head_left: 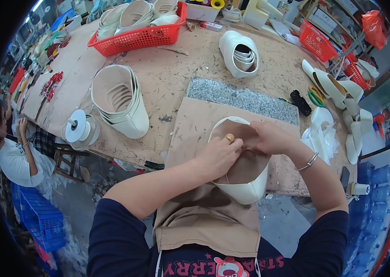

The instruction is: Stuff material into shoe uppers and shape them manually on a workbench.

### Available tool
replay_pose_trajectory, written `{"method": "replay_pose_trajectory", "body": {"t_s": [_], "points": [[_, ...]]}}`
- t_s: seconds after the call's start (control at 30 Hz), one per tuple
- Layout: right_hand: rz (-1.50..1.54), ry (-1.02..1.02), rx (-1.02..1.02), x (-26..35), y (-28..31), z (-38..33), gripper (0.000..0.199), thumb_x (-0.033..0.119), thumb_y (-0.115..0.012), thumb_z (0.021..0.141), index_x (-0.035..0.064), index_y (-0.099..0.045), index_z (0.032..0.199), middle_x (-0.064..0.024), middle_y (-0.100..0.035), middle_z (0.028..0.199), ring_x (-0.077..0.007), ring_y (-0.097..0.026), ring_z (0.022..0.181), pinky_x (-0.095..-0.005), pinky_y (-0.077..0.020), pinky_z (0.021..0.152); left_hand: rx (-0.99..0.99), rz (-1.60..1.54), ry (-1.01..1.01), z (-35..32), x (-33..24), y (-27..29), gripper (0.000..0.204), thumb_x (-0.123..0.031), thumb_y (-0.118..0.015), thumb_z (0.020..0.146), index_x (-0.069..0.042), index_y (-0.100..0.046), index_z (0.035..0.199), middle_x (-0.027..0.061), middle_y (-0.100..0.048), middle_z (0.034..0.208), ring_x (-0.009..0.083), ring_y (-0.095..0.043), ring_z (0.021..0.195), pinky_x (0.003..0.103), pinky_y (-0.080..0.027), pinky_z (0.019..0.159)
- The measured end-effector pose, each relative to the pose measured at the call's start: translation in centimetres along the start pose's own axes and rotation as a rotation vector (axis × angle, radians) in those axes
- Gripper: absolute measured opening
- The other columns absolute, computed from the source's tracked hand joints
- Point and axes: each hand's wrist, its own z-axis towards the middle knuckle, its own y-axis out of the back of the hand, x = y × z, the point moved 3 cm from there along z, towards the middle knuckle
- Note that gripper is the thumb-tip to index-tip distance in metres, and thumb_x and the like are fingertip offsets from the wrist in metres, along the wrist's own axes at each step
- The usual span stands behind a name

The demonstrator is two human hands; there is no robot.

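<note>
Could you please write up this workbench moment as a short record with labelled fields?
Left hand: left hand, with a gold ring, grips the cream shoe upper at its tan lining.
Right hand: right hand, a bracelet at its wrist, pinches the same upper's rim.
Surface: tan board on the worn workbench.
Nearby: stack of cream uppers, red basket of uppers, tape spool, scissors.
Others: a seated person at far left.

My table (167,78) is worn, stained brown board, with a grey stone slab (245,98) set on it. Below it, grey floor (72,194) littered with white scraps. A blue crate (42,221) stands at my left.
</note>
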Motion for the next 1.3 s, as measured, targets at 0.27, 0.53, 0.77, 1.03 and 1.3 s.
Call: {"method": "replay_pose_trajectory", "body": {"t_s": [0.27, 0.53, 0.77, 1.03, 1.3], "points": [[-0.044, -0.045, -0.024, -0.5, -0.9, -0.5, 0.038, 0.009, -0.069, 0.072, -0.0027, -0.049, 0.102, -0.0239, -0.061, 0.093, -0.0405, -0.059, 0.092, -0.0426, -0.0477, 0.078, -0.253, 0.158, -0.087, -0.3, -0.2, -0.6, 0.031, -0.018, -0.055, 0.078, -0.007, -0.062, 0.106, 0.0024, -0.050, 0.098, 0.0185, -0.051, 0.093, 0.030, -0.044, 0.074], [-0.054, 0.036, -0.120, 0.2, -1.5, -2.0, 0.041, 0.009, -0.069, 0.074, -0.0012, -0.044, 0.105, -0.0239, -0.056, 0.100, -0.0413, -0.055, 0.097, -0.0446, -0.0454, 0.081, -0.044, 0.132, -0.071, 0.6, -0.9, -0.2, 0.028, -0.024, -0.063, 0.071, -0.011, -0.065, 0.096, 0.0007, -0.049, 0.092, 0.0203, -0.053, 0.088, 0.036, -0.043, 0.070], [-0.147, 0.022, -0.180, 0.1, -1.1, -2.9, 0.043, 0.006, -0.069, 0.073, 0.0003, -0.044, 0.107, -0.0210, -0.046, 0.110, -0.0412, -0.049, 0.103, -0.0435, -0.0442, 0.085, -0.006, 0.157, -0.074, 1.6, -1.0, 0.1, 0.025, -0.022, -0.058, 0.076, -0.013, -0.065, 0.098, 0.0031, -0.050, 0.090, 0.0190, -0.053, 0.085, 0.034, -0.043, 0.066], [-0.079, 0.068, -0.179, -3.1, -1.2, -1.4, 0.044, 0.013, -0.072, 0.067, 0.0026, -0.055, 0.106, -0.0201, -0.054, 0.106, -0.0377, -0.050, 0.101, -0.0445, -0.0402, 0.090, -0.261, -0.023, -0.067, 2.4, -0.9, -1.8, 0.025, -0.019, -0.056, 0.075, -0.014, -0.067, 0.097, 0.0063, -0.056, 0.079, 0.0221, -0.059, 0.073, 0.036, -0.048, 0.063], [0.034, -0.304, 0.089, -8.3, -2.0, -5.5, 0.040, 0.036, -0.080, 0.057, -0.0002, -0.064, 0.065, -0.0138, -0.063, 0.060, -0.0236, -0.060, 0.050, -0.0383, -0.0488, 0.053, -0.251, -0.380, -0.507, 3.9, -3.0, -4.6, 0.049, -0.039, -0.058, 0.077, -0.011, -0.057, 0.117, 0.0147, -0.050, 0.121, 0.0328, -0.043, 0.122, 0.047, -0.030, 0.103]]}}
